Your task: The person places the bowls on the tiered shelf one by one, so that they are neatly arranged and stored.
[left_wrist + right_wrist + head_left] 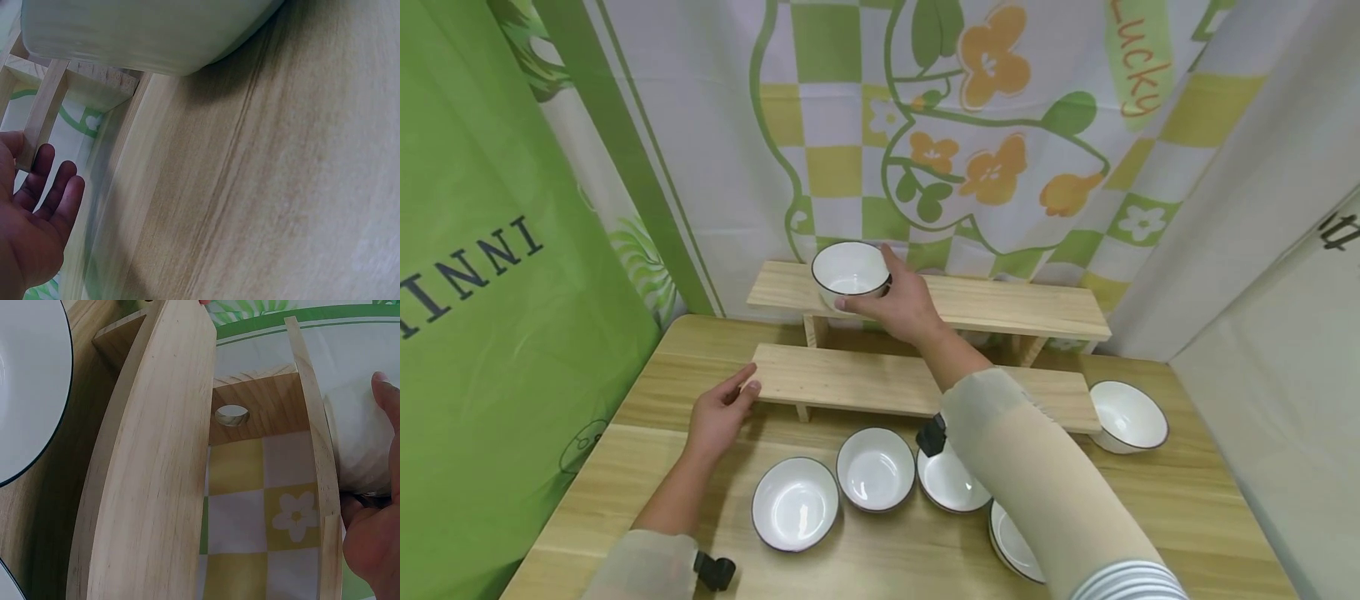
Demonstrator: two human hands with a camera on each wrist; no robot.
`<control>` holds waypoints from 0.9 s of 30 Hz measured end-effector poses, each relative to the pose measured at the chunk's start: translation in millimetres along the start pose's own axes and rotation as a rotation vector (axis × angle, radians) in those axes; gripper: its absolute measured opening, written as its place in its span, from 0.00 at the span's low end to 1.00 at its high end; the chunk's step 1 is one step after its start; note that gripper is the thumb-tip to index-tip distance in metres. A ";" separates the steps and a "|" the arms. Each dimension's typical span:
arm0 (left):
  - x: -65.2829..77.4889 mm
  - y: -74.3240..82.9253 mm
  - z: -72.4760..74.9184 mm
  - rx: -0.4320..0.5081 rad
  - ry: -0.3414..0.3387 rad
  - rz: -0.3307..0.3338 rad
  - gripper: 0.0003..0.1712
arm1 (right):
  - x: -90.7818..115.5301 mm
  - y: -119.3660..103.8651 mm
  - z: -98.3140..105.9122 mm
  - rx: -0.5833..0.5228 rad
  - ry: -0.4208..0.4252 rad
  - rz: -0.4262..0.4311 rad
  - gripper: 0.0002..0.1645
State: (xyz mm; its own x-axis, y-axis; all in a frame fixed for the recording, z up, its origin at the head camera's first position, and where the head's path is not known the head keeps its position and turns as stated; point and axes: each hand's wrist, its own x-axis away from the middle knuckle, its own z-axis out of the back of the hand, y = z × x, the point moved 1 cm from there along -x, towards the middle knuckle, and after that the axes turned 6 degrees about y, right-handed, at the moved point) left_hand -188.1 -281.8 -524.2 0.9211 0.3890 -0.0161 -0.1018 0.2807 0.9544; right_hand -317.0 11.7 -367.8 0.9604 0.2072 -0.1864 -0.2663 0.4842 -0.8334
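Observation:
A white bowl with a dark rim (850, 265) is at the left part of the upper tier of a two-tier wooden shelf (1015, 305). My right hand (906, 304) grips this bowl by its right side, thumb at the front and fingers behind. In the right wrist view, the bowl (359, 447) shows beyond the upper board's edge. My left hand (722, 417) pinches the left end of the lower tier (850, 377) between thumb and index finger. The other fingers of the left hand (37, 219) hang loosely in the left wrist view.
Several white bowls stand before the shelf: one at left (795, 504), another beside it (876, 469), others partly under the right sleeve (1022, 450). One bowl (1129, 415) sits by the lower tier's right end. A patterned curtain (850, 108) hangs behind the wooden table (647, 417).

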 end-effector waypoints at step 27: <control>4.9 6.4 2.3 -0.046 -0.051 0.031 0.33 | 27.2 10.7 44.8 -0.146 0.034 -0.003 0.73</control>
State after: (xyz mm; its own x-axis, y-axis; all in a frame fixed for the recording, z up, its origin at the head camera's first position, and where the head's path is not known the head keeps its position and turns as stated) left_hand -183.4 -280.1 -517.5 0.9350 0.3534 0.0291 -0.1463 0.3098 0.9395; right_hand -297.4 60.7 -358.5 0.9640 0.1760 -0.1993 -0.2511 0.3557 -0.9003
